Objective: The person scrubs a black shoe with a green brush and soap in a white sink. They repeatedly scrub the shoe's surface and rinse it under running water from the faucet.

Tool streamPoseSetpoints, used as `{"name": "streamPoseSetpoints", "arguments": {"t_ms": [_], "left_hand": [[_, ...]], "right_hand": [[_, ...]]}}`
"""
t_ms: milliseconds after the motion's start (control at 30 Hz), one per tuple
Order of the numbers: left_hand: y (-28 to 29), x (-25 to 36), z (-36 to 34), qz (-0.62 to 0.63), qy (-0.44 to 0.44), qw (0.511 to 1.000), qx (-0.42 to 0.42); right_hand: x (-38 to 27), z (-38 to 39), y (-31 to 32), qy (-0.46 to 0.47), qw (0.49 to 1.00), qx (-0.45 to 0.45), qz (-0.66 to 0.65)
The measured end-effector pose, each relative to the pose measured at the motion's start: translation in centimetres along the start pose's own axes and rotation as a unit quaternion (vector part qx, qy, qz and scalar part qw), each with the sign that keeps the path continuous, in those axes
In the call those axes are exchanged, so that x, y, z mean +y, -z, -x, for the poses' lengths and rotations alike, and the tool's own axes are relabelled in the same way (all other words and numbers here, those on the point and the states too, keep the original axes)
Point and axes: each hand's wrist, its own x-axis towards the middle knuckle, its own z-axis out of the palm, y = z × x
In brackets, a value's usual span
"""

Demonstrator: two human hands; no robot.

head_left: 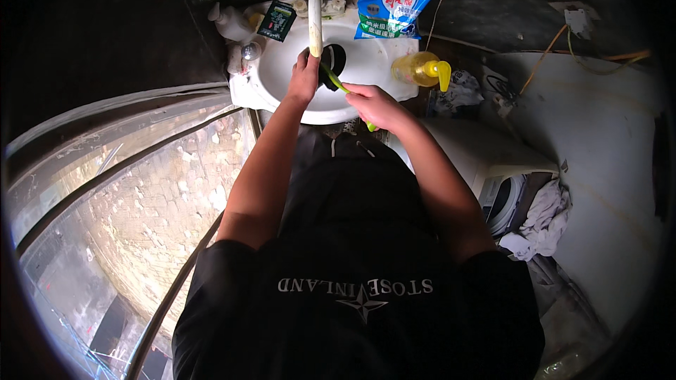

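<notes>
A black, rounded object (336, 61), its kind unclear, is in the white sink (282, 97). My left hand (304, 77) is closed at its left side, just below the white spout (315, 21); the fingertips are partly hidden. In my right hand (377, 107), the fingers wrap round a slim bright green handle (332, 77). One end of this handle reaches up to the black object, and the other pokes out below my fist. Whatever tool head it has is hidden.
A blue detergent bag (396, 3) stands behind the sink, a yellow pump bottle (422, 70) to its right. At the back left are a white bottle (232, 24) and a dark packet (277, 21). White cloth (542, 222) lies lower right. A window (141, 204) borders the left.
</notes>
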Motion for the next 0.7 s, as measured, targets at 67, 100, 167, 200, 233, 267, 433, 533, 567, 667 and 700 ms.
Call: {"name": "streamPoseSetpoints", "arguments": {"t_ms": [67, 100, 167, 200, 233, 267, 433, 533, 567, 667, 700], "left_hand": [[-1.8, 1.6, -0.2, 0.077, -0.01, 0.997, -0.02], [-2.3, 2.1, 0.1, 0.096, 0.034, 0.995, -0.023], [-3.2, 6.2, 2.0, 0.133, 0.123, 0.983, -0.038], [-3.5, 6.9, 2.3, 0.141, 0.118, 0.982, -0.037], [-3.7, 6.4, 2.0, 0.117, 0.089, 0.988, -0.038], [-3.6, 5.1, 1.1, 0.092, 0.059, 0.993, -0.036], [-0.6, 1.4, -1.0, 0.151, 0.048, 0.986, -0.058], [1.0, 1.7, 0.5, 0.141, 0.043, 0.985, -0.088], [1.6, 1.5, 0.6, 0.134, 0.035, 0.985, -0.102], [2.2, 0.4, 0.9, 0.087, -0.024, 0.99, -0.113], [2.4, 0.6, 0.8, 0.059, -0.016, 0.99, -0.126]], "right_hand": [[1.6, 0.7, 0.6, 0.048, 0.998, 0.009, -0.027], [2.3, 0.9, 0.8, 0.073, 0.997, 0.012, -0.039], [3.3, 1.6, 1.5, 0.083, 0.994, 0.037, -0.057], [3.8, 1.8, 1.4, 0.092, 0.992, 0.05, -0.073], [4.1, 2.0, 1.4, 0.101, 0.989, 0.062, -0.089], [4.0, 2.2, 1.4, 0.099, 0.99, 0.066, -0.08], [3.1, 1.6, 1.0, 0.113, 0.963, 0.194, 0.146], [1.4, 0.9, 1.2, 0.103, 0.945, 0.244, 0.194], [0.2, 0.9, 1.2, 0.08, 0.946, 0.249, 0.19], [1.1, -2.1, 0.4, 0.116, 0.945, 0.24, 0.191], [2.0, -3.2, 0.2, 0.135, 0.943, 0.233, 0.194]]}}
